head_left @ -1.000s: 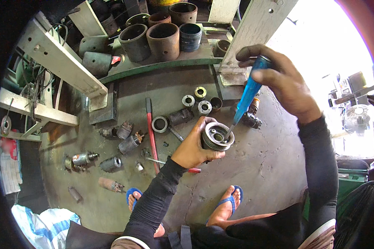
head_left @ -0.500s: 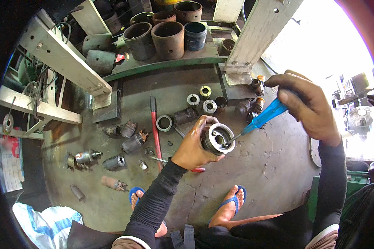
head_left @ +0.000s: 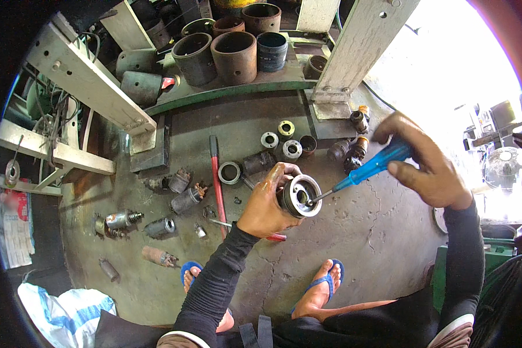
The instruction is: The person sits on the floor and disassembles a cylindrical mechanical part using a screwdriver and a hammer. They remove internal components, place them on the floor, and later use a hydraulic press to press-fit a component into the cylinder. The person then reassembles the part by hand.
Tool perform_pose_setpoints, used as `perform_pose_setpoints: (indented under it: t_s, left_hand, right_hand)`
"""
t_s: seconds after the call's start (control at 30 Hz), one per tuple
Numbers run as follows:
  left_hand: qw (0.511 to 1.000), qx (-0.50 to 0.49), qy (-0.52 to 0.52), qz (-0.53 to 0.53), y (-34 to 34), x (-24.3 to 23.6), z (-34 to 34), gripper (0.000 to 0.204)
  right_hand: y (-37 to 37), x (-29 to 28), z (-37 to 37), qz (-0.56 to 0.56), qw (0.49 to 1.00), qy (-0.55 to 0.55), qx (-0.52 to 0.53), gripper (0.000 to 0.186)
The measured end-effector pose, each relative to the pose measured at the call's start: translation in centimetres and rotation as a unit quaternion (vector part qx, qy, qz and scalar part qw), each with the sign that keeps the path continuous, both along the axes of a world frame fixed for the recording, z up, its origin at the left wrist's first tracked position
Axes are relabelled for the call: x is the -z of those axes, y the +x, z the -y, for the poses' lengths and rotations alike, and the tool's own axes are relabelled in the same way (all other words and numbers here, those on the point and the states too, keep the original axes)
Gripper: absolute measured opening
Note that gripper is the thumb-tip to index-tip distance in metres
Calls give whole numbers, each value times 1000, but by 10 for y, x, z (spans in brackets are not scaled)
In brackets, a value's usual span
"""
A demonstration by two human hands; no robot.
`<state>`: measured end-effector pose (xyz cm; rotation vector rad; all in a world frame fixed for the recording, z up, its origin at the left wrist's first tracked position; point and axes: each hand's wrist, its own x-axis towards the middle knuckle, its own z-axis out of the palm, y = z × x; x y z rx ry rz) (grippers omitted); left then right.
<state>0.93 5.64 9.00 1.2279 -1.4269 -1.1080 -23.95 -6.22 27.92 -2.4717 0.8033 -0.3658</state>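
My left hand [head_left: 265,207] is wrapped round a short cylindrical metal housing [head_left: 293,194], held above the floor with its open, bright-rimmed face turned to the right. In my right hand [head_left: 438,174] is a screwdriver with a translucent blue handle [head_left: 368,166]. Its shaft slants down to the left and its tip reaches inside the housing's rim, at a small round spot I cannot make out clearly. The right fingers are curled at the handle's end and slightly blurred, the thumb beneath it.
Around the hands lie greasy motor parts [head_left: 185,201], several metal rings [head_left: 291,149] and a red-handled bar [head_left: 217,191]. Large rusty cylinders [head_left: 234,58] stand on a green-edged rack between pale steel legs [head_left: 359,52]. A white and blue sack [head_left: 66,310] sits at lower left.
The housing has shifted slightly left with my left hand. My right fingers have moved round the screwdriver's handle, and the screwdriver has shifted a little left and lies flatter.
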Motion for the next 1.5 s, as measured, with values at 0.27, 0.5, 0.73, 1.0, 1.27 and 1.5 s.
perform_pose_setpoints:
  t_s: [0.27, 0.5, 0.73, 1.0, 1.27, 1.5]
  left_hand:
    - [1000, -18, -7, 18, 6, -2, 0, 77]
    - [999, -20, -26, 31, 10, 6, 2, 77]
    - [998, -19, -29, 44, 13, 6, 2, 77]
    - [999, -15, -4, 44, 17, 1, 2, 76]
    - [999, -6, -24, 48, 20, 12, 1, 75]
    - [990, -10, -64, 128, 18, 12, -6, 73]
  right_hand:
    - [-10, 11, 1, -18, 999, 22, 24, 45]
    - [1, 15, -12, 1, 991, 82, 108, 38]
    - [15, -7, -17, -77, 978, 130, 146, 37]
    - [7, 0, -14, -81, 986, 116, 86, 33]
    - [7, -9, -15, -102, 991, 81, -38, 20]
    - [-6, 20, -25, -86, 987, 123, 56, 28]
